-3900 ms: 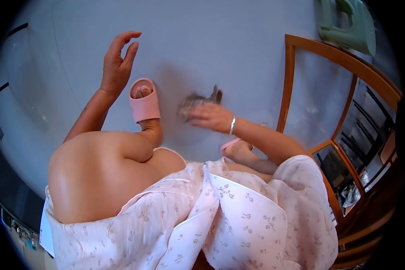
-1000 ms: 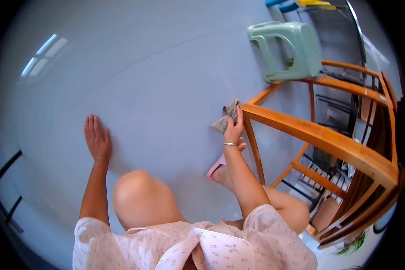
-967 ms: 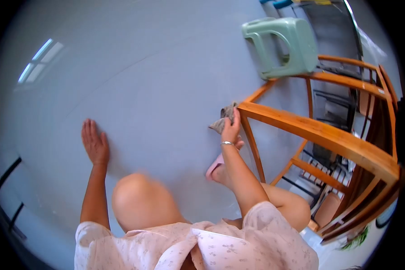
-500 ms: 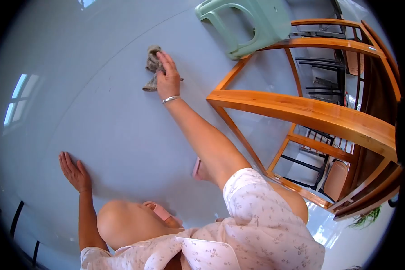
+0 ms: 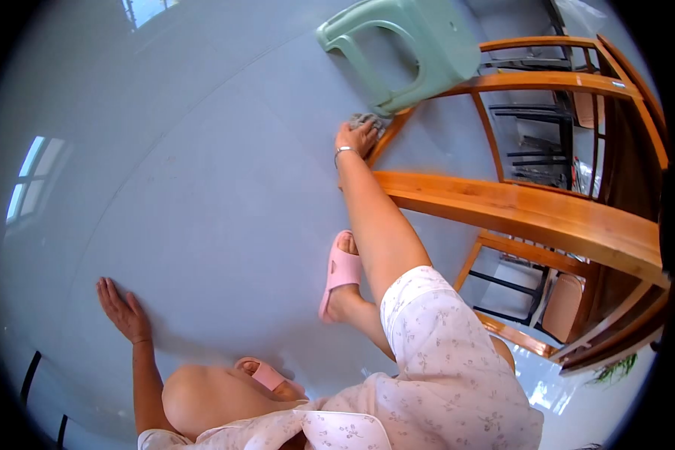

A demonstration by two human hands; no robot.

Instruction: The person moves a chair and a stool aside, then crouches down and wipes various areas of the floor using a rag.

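Observation:
My right hand (image 5: 356, 139), with a bracelet at the wrist, grips a bunched grey-brown rag (image 5: 369, 122). It presses the rag to the floor against the lower rail of the wooden furniture frame (image 5: 502, 196), close to the pale green plastic stool (image 5: 448, 52). Part of the rag lies hidden beneath my fingers. Flat on the glossy grey floor (image 5: 217, 195), my left hand (image 5: 126, 311) has its fingers stretched out and holds nothing.
My feet wear pink slippers (image 5: 343, 270). Through the wooden frame I see black metal legs and a tan chair seat (image 5: 562, 306). A green plant (image 5: 616, 367) shows at lower right. Windows reflect off the floor at left.
My right hand has swept the rag rightward and slightly down, from the open floor to the wooden frame by the stool. My left hand still rests on the floor. More of one slipper shows.

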